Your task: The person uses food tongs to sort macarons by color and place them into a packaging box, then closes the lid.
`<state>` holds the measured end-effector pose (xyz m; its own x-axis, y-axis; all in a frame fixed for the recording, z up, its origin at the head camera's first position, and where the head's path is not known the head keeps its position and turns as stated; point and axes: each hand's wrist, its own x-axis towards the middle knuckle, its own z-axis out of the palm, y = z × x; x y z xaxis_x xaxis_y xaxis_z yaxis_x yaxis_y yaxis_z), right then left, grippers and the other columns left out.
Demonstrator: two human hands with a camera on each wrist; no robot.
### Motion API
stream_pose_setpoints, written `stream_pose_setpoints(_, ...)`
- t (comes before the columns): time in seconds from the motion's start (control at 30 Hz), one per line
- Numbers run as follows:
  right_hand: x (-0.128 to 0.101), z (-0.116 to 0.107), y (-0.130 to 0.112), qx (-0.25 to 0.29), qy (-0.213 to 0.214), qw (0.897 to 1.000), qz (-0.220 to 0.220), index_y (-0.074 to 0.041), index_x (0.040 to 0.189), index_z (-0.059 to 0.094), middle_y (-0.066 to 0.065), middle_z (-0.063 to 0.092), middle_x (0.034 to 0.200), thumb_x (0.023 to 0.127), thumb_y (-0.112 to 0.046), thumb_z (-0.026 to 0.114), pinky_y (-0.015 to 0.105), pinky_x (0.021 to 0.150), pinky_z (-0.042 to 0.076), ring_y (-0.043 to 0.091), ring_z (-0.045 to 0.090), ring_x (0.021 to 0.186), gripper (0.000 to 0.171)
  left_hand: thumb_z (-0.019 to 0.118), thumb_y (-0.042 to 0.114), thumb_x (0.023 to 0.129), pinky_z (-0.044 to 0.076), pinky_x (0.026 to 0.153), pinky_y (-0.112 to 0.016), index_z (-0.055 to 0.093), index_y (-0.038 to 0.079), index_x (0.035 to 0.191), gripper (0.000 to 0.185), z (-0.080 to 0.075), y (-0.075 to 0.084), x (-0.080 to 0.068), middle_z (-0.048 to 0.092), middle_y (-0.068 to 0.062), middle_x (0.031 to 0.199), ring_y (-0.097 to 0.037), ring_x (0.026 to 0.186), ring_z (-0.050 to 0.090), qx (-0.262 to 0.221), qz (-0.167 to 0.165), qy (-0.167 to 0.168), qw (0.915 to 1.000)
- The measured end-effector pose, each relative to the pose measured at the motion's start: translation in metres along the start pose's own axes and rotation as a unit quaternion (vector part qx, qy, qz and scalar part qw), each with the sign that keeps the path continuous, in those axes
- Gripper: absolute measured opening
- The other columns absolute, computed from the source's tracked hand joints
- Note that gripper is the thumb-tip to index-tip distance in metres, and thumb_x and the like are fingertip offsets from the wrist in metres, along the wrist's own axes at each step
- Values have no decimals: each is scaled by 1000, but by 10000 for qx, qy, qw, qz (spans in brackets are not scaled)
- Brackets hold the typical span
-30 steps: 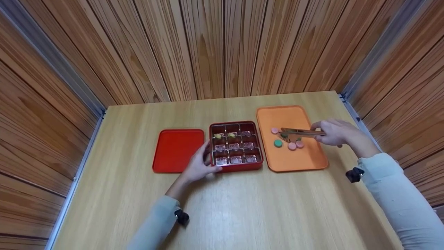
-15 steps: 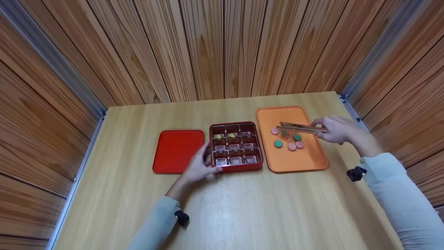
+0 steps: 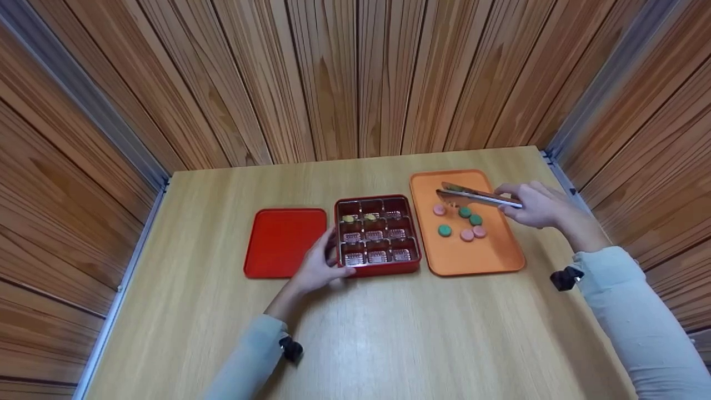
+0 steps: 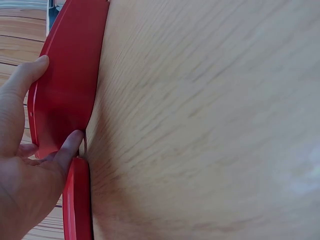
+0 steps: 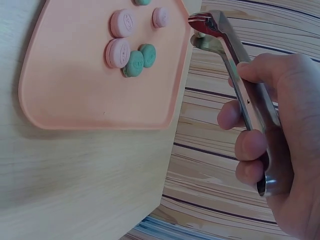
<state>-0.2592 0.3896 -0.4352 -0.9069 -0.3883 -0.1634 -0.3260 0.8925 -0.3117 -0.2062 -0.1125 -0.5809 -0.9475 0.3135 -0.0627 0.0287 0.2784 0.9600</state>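
Observation:
My left hand (image 3: 322,264) holds the front left corner of a dark red box (image 3: 387,268). In the left wrist view, the thumb lies at the box's rim and fingers reach along its side. A clear insert divides the box into several compartments; yellow macarons (image 3: 348,218) sit in the back left and back middle ones. My right hand (image 3: 533,205) grips metal tongs (image 5: 250,95) above an orange tray (image 3: 455,261). A small pale thing (image 5: 200,34) shows between the tong tips; its kind is unclear. Three pink macarons (image 3: 467,235) and three green macarons (image 3: 445,230) lie on the tray.
A flat red lid (image 3: 283,241) lies left of the box, close to the left hand. The wooden table (image 3: 400,333) extends in front of box and tray. Wood-panelled walls (image 3: 339,78) stand behind and at both sides.
The right hand has raised the tongs slightly, and their tips have moved back and left. A green macaron they were partly hiding now shows fully. The left hand and box have stayed put.

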Motion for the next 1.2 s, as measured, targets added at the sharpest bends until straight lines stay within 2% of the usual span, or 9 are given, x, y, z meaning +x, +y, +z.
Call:
stream_pose_setpoints(0.2, 6, 3, -6, 7, 68, 10000, -50, -5, 147, 67, 6, 68, 82, 111, -23, 66, 25, 46, 37, 15, 50, 55, 40, 97, 5, 85, 45, 135, -52, 21, 8, 180, 122, 0, 0, 1, 42, -24, 179, -42, 170, 40, -134, 11, -32, 9999)
stream_pose_setpoints(0.43, 10, 3, -16, 86, 128, 9999, -70, -6, 147, 68, 5, 67, 81, 110, -22, 67, 24, 47, 35, 15, 51, 57, 41, 97, 7, 86, 40, 138, -57, 22, 3, 179, 120, 0, 0, 0, 43, -27, 177, -45, 168, 40, 25, 94, -20, 10000)
stream_pose_setpoints(0.97, 26, 7, -36, 48, 30, 10000, -29, -8, 150, 66, 9, 67, 86, 110, -25, 67, 26, 48, 35, 18, 51, 56, 44, 96, 3, 85, 46, 133, -55, 20, 3, 180, 122, 0, 1, -1, 42, -28, 177, -48, 168, 40, -135, 84, -4, 9999)
stream_pose_setpoints(1.2, 33, 10, -44, 95, 31, 9998, -157, -9, 150, 67, 8, 65, 82, 110, -25, 67, 25, 49, 33, 17, 49, 55, 43, 96, 4, 85, 46, 134, -54, 20, 3, 180, 122, -1, 1, 1, 43, -28, 177, -46, 168, 40, -140, 54, -32, 9999)
